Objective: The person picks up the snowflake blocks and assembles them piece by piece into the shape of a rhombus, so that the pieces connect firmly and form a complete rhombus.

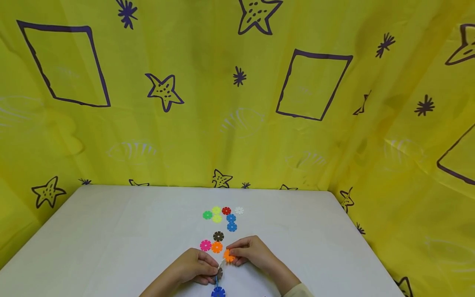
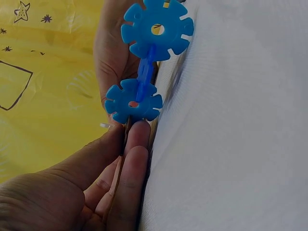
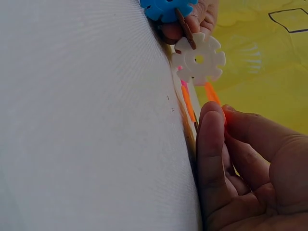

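Note:
Several notched plastic discs are slotted together in a chain. My left hand (image 1: 196, 266) pinches the chain at a brown disc (image 2: 127, 134), seen edge-on in the left wrist view. Toward me from it run a light blue disc (image 2: 134, 102), a dark blue disc (image 2: 145, 74) and another light blue one. On its other side is a white disc (image 3: 198, 60). Thumb and fingers of my right hand (image 1: 256, 253) pinch an orange disc (image 1: 228, 257), whose edge meets the white disc's rim in the right wrist view. How deep it sits in the slot I cannot tell.
Just beyond the hands lie loose pink (image 1: 205, 245), orange (image 1: 217, 247) and dark brown (image 1: 218, 236) discs. Farther back are green, yellow, red (image 1: 226, 210), blue and white ones. A yellow patterned curtain (image 1: 200, 123) surrounds the white table (image 1: 122, 231).

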A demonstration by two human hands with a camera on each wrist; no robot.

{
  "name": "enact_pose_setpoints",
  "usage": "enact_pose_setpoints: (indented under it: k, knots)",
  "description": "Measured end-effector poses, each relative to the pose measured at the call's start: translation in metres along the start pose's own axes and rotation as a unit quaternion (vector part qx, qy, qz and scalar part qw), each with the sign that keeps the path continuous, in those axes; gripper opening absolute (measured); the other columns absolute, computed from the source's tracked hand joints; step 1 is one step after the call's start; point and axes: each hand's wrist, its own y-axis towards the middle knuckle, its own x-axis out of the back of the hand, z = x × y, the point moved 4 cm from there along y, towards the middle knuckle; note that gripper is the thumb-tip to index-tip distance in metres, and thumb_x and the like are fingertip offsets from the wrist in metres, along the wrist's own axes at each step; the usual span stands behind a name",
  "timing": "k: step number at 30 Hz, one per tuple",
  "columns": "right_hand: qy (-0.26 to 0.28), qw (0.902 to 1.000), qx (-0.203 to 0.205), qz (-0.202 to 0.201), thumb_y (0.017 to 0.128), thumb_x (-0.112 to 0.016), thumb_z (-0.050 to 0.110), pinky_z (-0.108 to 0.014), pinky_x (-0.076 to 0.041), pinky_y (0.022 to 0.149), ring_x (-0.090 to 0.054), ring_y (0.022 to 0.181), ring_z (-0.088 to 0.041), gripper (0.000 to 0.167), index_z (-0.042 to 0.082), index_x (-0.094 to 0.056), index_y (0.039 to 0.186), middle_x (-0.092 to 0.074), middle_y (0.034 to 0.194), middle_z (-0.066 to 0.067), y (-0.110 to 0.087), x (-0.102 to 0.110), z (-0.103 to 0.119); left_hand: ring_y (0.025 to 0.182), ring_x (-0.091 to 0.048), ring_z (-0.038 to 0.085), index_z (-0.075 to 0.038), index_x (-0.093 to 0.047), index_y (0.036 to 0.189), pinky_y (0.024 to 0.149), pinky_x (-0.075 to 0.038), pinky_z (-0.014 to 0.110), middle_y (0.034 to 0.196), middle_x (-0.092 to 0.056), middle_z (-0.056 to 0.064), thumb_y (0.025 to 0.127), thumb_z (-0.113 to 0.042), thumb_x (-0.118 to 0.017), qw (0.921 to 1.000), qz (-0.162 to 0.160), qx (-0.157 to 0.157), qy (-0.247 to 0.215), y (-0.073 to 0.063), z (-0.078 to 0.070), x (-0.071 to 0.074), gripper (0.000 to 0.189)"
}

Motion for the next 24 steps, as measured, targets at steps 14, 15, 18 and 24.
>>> enact_pose_setpoints:
  k: [14, 15, 18, 24]
  knots:
    - [0.006, 1.0000, 0.001, 0.004, 0.090, -0.071, 0.012, -0.021, -0.058, 0.063, -0.061, 0.058, -0.008, 0.023, -0.004, -0.073, 0.106, -0.073, 0.080, -0.006, -0.0013, -0.0016, 0.0001, 0.063, -0.068, 0.010, 0.001, -0.073, 0.097, 0.062, -0.060, 0.027, 0.082, -0.075, 0.009, 0.086, -0.008, -0.075, 1.0000, 0.003, -0.007, 0.000, 0.0000, -0.0011, -0.0011, 0.014]
    - [0.008, 1.0000, 0.000, 0.005, 0.090, -0.071, 0.012, -0.021, -0.058, 0.063, -0.061, 0.058, -0.008, 0.023, -0.004, -0.073, 0.106, -0.073, 0.080, -0.006, -0.0011, -0.0019, -0.0002, 0.063, -0.068, 0.010, 0.001, -0.073, 0.097, 0.062, -0.060, 0.027, 0.082, -0.075, 0.009, 0.086, -0.008, -0.075, 1.0000, 0.004, -0.009, -0.001, 0.0003, -0.0009, -0.0011, 0.014]
    - [0.011, 0.9999, 0.000, 0.004, 0.090, -0.071, 0.012, -0.020, -0.058, 0.062, -0.061, 0.057, -0.008, 0.023, -0.005, -0.074, 0.105, -0.073, 0.079, -0.006, -0.0004, -0.0019, -0.0010, 0.064, -0.068, 0.010, 0.001, -0.073, 0.098, 0.063, -0.060, 0.027, 0.083, -0.075, 0.009, 0.086, -0.009, -0.075, 0.9999, 0.003, -0.010, 0.003, 0.0017, 0.0002, -0.0008, 0.015]
    - [0.009, 1.0000, 0.001, 0.002, 0.088, -0.073, 0.010, -0.021, -0.058, 0.061, -0.062, 0.057, -0.008, 0.022, -0.005, -0.074, 0.104, -0.073, 0.081, -0.007, 0.0000, -0.0025, -0.0021, 0.064, -0.068, 0.010, 0.001, -0.074, 0.097, 0.062, -0.060, 0.027, 0.083, -0.075, 0.009, 0.084, -0.010, -0.077, 0.9998, -0.005, -0.016, 0.007, 0.0036, 0.0017, -0.0009, 0.017]
